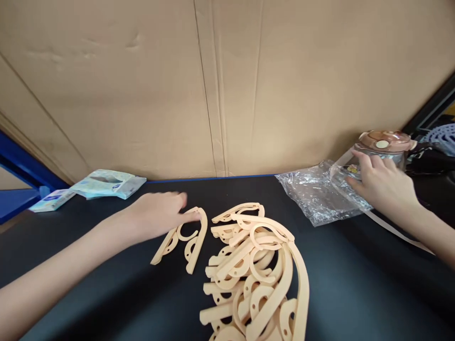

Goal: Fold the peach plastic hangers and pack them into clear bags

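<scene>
Several beige folding clothes hangers (261, 284) lie in an overlapping pile at the front middle of the black table. To their left, a single hanger (195, 244) rests with both arms folded downward. My left hand (152, 215) is over its top, thumb across the hinge end and other fingers bent above, slightly blurred; thumb and fingers look apart. On the right, my right hand (386, 182) hovers in front of a clear bottle with a brown lid (386, 141), fingers spread. A pale strap (394, 229) and a crumpled clear plastic bag (316, 192) lie beside that hand.
A light-blue tissue pack (108, 183) sits at the back left, with another pack (53, 200) beside it. Behind the black table (113, 293) stands a cardboard wall (149, 94). A blue frame (21, 156) edges the left; dark items and a lilac openwork object (441, 137) crowd the right.
</scene>
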Motion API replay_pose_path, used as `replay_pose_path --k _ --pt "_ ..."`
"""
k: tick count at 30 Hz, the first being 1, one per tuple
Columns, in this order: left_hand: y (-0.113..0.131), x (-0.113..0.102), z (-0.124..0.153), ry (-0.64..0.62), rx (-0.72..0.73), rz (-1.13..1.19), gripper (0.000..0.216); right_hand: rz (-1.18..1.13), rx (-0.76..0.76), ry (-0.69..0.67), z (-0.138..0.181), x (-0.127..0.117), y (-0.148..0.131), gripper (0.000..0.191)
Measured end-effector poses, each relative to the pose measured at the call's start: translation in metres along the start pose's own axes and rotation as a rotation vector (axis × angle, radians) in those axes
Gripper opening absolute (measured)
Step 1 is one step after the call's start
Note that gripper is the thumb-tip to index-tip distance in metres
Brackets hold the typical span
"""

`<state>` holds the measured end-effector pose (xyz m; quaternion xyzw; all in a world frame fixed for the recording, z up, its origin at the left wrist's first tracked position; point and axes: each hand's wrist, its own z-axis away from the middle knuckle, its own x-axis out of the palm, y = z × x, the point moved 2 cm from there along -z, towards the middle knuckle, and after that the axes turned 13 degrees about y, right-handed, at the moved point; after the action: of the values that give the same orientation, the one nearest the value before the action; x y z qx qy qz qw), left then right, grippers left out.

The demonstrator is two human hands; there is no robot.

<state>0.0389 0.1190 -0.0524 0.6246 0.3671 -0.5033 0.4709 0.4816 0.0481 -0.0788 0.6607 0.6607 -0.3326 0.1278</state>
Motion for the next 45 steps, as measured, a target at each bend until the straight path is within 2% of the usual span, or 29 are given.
replay_pose_path --k 2,4,6,8,10,12,14,15,18,22,24,25,28,30,34,40,45 --pt "-0.019 0.003 0.016 -0.076 0.004 -0.207 0.048 0.18 -0.234 0.08 0.003 -0.003 -0.024 0.056" --pt "-0.033 0.011 0.026 -0.112 0.005 -0.17 0.046 0.251 -0.412 0.082 0.006 -0.005 -0.057 0.052" --pt "-0.042 0.019 0.028 -0.118 -0.035 0.029 0.04 0.159 -0.549 0.015 0.01 -0.004 -0.096 0.042" --pt "-0.046 0.022 0.02 -0.104 -0.108 0.328 0.034 -0.051 -0.632 -0.053 0.016 0.002 -0.137 0.032" --pt "-0.041 0.018 0.006 -0.064 -0.166 0.605 0.032 -0.262 -0.633 -0.173 0.021 0.016 -0.177 0.029" --pt "-0.029 0.006 -0.011 0.011 -0.154 0.708 0.034 -0.476 -0.571 -0.324 0.021 0.039 -0.21 0.036" --pt "-0.016 -0.01 -0.028 0.126 -0.134 0.803 0.036 -0.733 -0.382 -0.439 0.012 0.065 -0.232 0.051" --pt "-0.012 -0.019 -0.035 0.185 -0.132 0.847 0.037 -0.845 -0.239 -0.436 0.003 0.077 -0.238 0.048" --pt "-0.008 -0.038 -0.052 0.305 -0.141 0.96 0.035 -0.881 -0.161 -0.426 -0.028 0.097 -0.24 0.029" --pt "-0.014 -0.042 -0.064 0.398 -0.137 1.099 0.028 -0.838 -0.177 -0.412 -0.056 0.088 -0.216 0.022" --pt "-0.009 -0.034 -0.066 0.407 -0.114 1.13 0.026 -0.777 -0.181 -0.371 -0.059 0.079 -0.205 0.023" --pt "-0.003 -0.028 -0.067 0.391 -0.096 1.131 0.025 -0.704 -0.23 -0.342 -0.057 0.075 -0.203 0.024" --pt "0.024 -0.006 -0.071 0.293 -0.031 1.095 0.025 -0.358 -0.497 -0.275 -0.048 0.069 -0.209 0.027" --pt "0.042 0.007 -0.075 0.259 0.004 1.07 0.03 -0.173 -0.615 -0.272 -0.042 0.071 -0.216 0.029" --pt "0.061 0.028 -0.078 0.284 0.003 0.989 0.029 -0.069 -0.644 -0.325 -0.038 0.082 -0.219 0.027" --pt "0.052 0.049 -0.068 0.428 -0.09 0.801 0.029 -0.051 -0.624 -0.407 -0.025 0.103 -0.224 0.029" --pt "0.034 0.047 -0.073 0.4 -0.156 0.711 0.032 -0.13 -0.541 -0.447 -0.024 0.121 -0.248 0.024"
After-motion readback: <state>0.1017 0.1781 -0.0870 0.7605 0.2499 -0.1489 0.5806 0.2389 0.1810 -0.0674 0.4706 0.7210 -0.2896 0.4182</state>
